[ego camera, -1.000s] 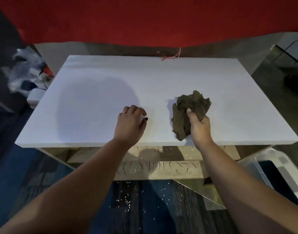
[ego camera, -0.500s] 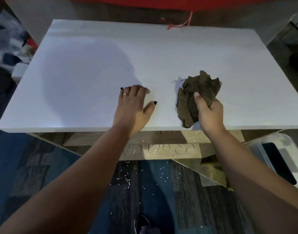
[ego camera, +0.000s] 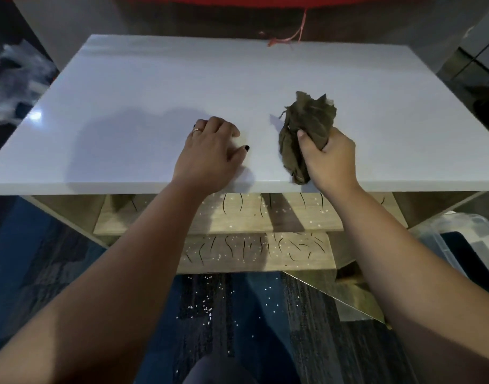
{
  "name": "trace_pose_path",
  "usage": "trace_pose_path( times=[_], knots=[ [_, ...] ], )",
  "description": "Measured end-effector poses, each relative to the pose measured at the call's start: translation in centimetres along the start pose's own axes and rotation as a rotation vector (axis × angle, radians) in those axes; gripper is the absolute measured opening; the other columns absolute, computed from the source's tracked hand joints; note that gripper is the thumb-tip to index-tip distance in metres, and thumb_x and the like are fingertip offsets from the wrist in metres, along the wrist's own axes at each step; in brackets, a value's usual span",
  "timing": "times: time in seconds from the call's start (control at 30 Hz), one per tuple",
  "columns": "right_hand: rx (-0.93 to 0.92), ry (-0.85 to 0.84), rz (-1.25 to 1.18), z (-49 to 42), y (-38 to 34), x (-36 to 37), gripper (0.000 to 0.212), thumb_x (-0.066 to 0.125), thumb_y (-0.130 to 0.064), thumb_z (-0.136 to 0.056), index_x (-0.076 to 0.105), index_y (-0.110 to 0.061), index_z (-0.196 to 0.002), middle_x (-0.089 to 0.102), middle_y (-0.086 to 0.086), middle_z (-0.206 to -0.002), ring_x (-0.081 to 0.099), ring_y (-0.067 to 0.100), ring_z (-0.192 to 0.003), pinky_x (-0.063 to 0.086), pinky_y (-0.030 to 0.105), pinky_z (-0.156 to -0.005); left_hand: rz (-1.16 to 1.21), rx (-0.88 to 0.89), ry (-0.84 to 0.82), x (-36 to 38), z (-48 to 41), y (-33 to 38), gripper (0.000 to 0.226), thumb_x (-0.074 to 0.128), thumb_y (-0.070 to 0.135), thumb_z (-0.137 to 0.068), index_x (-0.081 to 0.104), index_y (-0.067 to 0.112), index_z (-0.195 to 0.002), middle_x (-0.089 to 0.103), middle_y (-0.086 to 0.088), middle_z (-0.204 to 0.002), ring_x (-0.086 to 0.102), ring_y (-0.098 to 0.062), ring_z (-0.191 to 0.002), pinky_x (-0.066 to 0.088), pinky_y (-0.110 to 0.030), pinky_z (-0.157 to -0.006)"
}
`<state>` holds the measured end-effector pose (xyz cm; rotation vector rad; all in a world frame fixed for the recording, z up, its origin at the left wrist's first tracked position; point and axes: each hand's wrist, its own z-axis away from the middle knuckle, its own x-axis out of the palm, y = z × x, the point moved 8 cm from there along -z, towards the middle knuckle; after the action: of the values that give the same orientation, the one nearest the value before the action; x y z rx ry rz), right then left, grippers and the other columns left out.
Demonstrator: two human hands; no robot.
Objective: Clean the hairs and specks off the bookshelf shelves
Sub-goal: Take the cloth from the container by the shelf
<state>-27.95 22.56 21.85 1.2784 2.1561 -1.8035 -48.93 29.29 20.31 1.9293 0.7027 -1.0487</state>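
Spanning the scene, one white top panel (ego camera: 154, 92) caps the bookshelf and looks free of debris, so I judge the work now lies lower. Beneath its near edge two wooden shelves step out, the upper shelf (ego camera: 237, 220) and the lower shelf (ego camera: 251, 261), both of them the task's surfaces and both dirty. Right of the panel and below it sits one clear plastic bin (ego camera: 456, 239). Two hands rest on the panel near its front edge. The left hand (ego camera: 210, 153) lies palm down, its fingers side by side and bent at the knuckles, thumb set apart, probably bracing the body for a lean downward. The right hand (ego camera: 331, 159) grips one crumpled brown cloth (ego camera: 307, 120), fingers and thumb curled round it, bunched so it can serve as a wiping pad. Dark hairs (ego camera: 262, 245) number under a dozen on the upper shelf and over a dozen on the lower; white specks (ego camera: 219, 256) are too many to count.
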Motion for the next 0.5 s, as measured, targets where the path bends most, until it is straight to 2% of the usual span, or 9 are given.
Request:
trace_pose_path(
  times=[0.07, 0.2, 0.33, 0.4, 0.5],
  knots=[
    [-0.081, 0.01, 0.085, 0.1, -0.7, 0.2, 0.016, 0.057, -0.026, -0.091, 0.056, -0.02, -0.076, 0.052, -0.017, -0.066, 0.051, -0.004, -0.063, 0.033, 0.003, -0.055, 0.011, 0.008, 0.012, 0.0, 0.0, 0.0, 0.036, 0.054, 0.041, -0.094, 0.058, 0.017, -0.121, 0.054, -0.001, -0.124, 0.041, -0.028, -0.12, 0.038, -0.041, -0.101],
    [-0.214, 0.028, 0.246, 0.2, -1.2, 1.4, 0.013, 0.053, -0.022, -0.087, 0.05, -0.02, -0.074, 0.052, -0.004, -0.072, 0.049, 0.016, -0.071, 0.032, 0.023, -0.06, 0.033, -0.016, 0.026, 0.1, -0.5, -0.5, 0.033, 0.057, 0.044, -0.091, 0.06, 0.021, -0.115, 0.054, 0.002, -0.118, 0.041, -0.024, -0.117, 0.039, -0.04, -0.099],
    [-0.227, 0.053, 0.255, 0.3, -0.9, 1.8, 0.013, 0.051, -0.027, -0.085, 0.052, -0.02, -0.074, 0.053, -0.003, -0.07, 0.053, 0.02, -0.073, 0.038, 0.027, -0.06, 0.026, -0.01, 0.067, -0.1, -0.6, -0.4, 0.031, 0.058, 0.045, -0.091, 0.06, 0.023, -0.113, 0.054, 0.006, -0.116, 0.043, -0.019, -0.114, 0.039, -0.036, -0.096],
    [-0.234, 0.069, 0.242, 0.4, -1.2, 1.8, 0.013, 0.053, -0.029, -0.085, 0.055, -0.02, -0.076, 0.055, -0.004, -0.069, 0.055, 0.019, -0.071, 0.042, 0.027, -0.058, 0.014, -0.044, 0.04, 0.1, -0.9, -0.4, 0.034, 0.056, 0.048, -0.092, 0.059, 0.026, -0.118, 0.054, 0.008, -0.12, 0.043, -0.016, -0.117, 0.039, -0.035, -0.098],
    [-0.229, 0.084, 0.226, 0.5, -1.2, 1.5, 0.013, 0.056, -0.031, -0.087, 0.058, -0.021, -0.078, 0.057, -0.005, -0.068, 0.055, 0.014, -0.065, 0.037, 0.023, -0.052, -0.064, -0.024, -0.001, 0.4, -1.2, -0.2, 0.044, 0.046, 0.053, -0.096, 0.051, 0.03, -0.133, 0.049, 0.005, -0.138, 0.04, -0.019, -0.127, 0.036, -0.043, -0.107]
  ],
)
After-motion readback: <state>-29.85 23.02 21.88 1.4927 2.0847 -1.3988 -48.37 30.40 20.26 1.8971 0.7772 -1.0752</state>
